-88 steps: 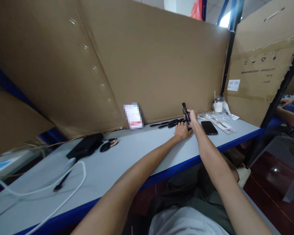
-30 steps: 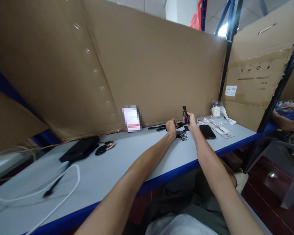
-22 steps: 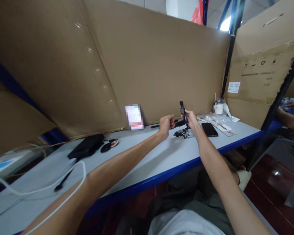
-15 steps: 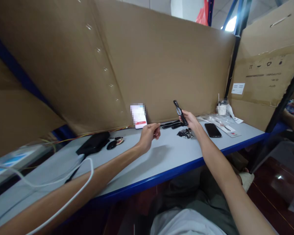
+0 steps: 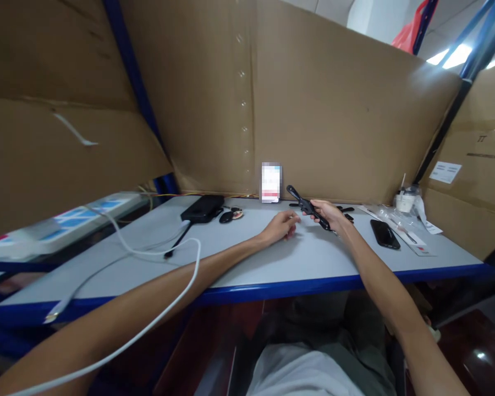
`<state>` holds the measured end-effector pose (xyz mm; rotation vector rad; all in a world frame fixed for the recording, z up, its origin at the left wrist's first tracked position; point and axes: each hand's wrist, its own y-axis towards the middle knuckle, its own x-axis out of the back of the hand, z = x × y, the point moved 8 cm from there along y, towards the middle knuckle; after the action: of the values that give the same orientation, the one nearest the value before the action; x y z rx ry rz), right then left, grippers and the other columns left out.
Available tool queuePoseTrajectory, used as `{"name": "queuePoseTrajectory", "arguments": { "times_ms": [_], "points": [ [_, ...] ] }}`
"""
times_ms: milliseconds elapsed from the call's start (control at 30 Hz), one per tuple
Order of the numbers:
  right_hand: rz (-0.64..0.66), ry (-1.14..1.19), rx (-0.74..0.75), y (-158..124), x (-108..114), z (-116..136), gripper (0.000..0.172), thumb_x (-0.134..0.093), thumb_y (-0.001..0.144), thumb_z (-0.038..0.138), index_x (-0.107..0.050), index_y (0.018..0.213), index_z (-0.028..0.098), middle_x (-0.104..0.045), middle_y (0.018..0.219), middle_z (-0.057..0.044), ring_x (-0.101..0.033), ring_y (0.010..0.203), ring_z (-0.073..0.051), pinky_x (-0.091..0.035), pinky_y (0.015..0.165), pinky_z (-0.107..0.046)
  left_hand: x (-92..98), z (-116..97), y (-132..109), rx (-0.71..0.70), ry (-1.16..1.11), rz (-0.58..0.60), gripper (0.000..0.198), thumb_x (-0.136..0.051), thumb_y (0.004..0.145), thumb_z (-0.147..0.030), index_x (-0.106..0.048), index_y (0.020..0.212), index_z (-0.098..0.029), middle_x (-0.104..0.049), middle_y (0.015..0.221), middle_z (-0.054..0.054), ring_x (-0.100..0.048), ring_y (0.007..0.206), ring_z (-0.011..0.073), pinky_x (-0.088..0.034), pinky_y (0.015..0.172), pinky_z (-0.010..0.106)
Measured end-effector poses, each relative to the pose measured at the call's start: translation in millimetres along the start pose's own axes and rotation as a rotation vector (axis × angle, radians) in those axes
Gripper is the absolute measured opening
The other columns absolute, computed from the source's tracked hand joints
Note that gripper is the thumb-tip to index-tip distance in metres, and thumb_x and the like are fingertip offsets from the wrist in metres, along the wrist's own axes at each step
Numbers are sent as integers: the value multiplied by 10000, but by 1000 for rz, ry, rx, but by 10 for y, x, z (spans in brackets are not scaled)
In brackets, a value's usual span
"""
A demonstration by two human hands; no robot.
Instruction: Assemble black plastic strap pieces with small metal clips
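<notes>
My right hand (image 5: 326, 214) is closed around a black spokeshave (image 5: 307, 207), a slim tool with a handle at each end and a wider middle. It is held tilted above the table, its upper end pointing left and away from me. Just left of it, my left hand (image 5: 281, 225) hovers low over the table with its fingers curled and thumb drawn in. Whatever may be between those fingers is too small to make out. Several black pieces (image 5: 346, 209) lie behind my right hand, partly hidden by it.
A lit phone (image 5: 270, 184) leans on the cardboard wall (image 5: 313, 110). To the left are a black case (image 5: 203, 209), small round items (image 5: 226, 216), a white cable (image 5: 196, 264) and a power strip (image 5: 86, 220). A dark phone (image 5: 385, 234) and clear packaging (image 5: 390, 217) lie right.
The view has swung left, showing more of the power strip. My right hand has lowered the spokeshave and tipped it flatter, nearer my left hand.
</notes>
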<state>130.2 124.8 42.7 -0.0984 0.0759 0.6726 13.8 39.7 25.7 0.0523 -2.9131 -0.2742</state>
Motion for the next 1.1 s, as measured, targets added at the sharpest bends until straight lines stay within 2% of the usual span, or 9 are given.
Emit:
{"name": "queuePoseTrajectory", "arguments": {
  "times_ms": [100,233,433,533,600,700,833,1000,1100],
  "points": [
    [-28,-36,14,8,-86,-50,140,-509,990,187,-599,887,162,-709,723,-75,-554,511,-110,-373,396,-167,-143,121,4,84,-53,79,220,-578,955,-382,-580,965,-161,-640,636,-17,-586,433,96,-384,397,187],
    [-73,-7,40,20,-137,-97,164,-501,992,184,-621,886,149,-694,715,-74,-577,544,-115,-384,421,-172,-186,174,23,102,-80,80,265,-553,979,-401,-590,1046,-147,-656,688,-3,-595,444,94,-414,411,196],
    [-83,-3,117,28,-133,-95,112,-665,880,252,-668,841,147,-697,744,-67,-604,614,-126,-401,459,-187,-162,206,46,132,-80,50,275,-537,993,-413,-537,1078,-151,-676,677,9,-597,437,109,-441,428,218],
    [-76,-32,131,25,-150,-110,81,-701,792,207,-683,835,142,-670,704,-42,-593,597,-119,-398,461,-189,-165,227,78,108,-50,38,280,-582,972,-409,-527,1074,-155,-664,625,-3,-582,429,108,-425,423,208],
    [-88,-57,115,25,-162,-144,139,-692,730,154,-690,868,139,-647,661,-21,-569,558,-113,-378,443,-191,-182,222,90,77,-17,44,228,-584,972,-381,-539,997,-158,-649,602,-9,-566,423,100,-412,415,200],
    [-85,-59,76,32,-204,-204,225,-661,664,114,-667,887,143,-619,611,0,-522,495,-104,-310,395,-194,-199,169,70,22,30,39,177,-582,967,-318,-529,881,-173,-623,585,-22,-542,409,91,-389,396,197],
    [-41,-8,83,24,-260,-180,207,-610,629,100,-605,827,159,-568,564,24,-450,433,-85,-241,344,-194,-195,28,-21,-65,93,8,180,-604,945,-316,-509,843,-202,-600,536,-42,-512,382,94,-344,378,198],
    [62,31,69,-37,-328,-90,232,-607,632,124,-567,855,177,-546,563,37,-431,420,-81,-233,316,-178,-161,-208,-139,-213,164,-29,167,-594,941,-335,-578,846,-200,-596,512,-51,-499,374,97,-343,418,211],
    [119,34,68,-71,-384,-52,238,-602,644,162,-545,874,188,-559,565,37,-439,422,-86,-240,313,-170,-112,-300,-168,-245,199,-66,247,-522,968,-334,-617,801,-180,-565,487,-48,-477,360,100,-348,438,225]
  ]
}}
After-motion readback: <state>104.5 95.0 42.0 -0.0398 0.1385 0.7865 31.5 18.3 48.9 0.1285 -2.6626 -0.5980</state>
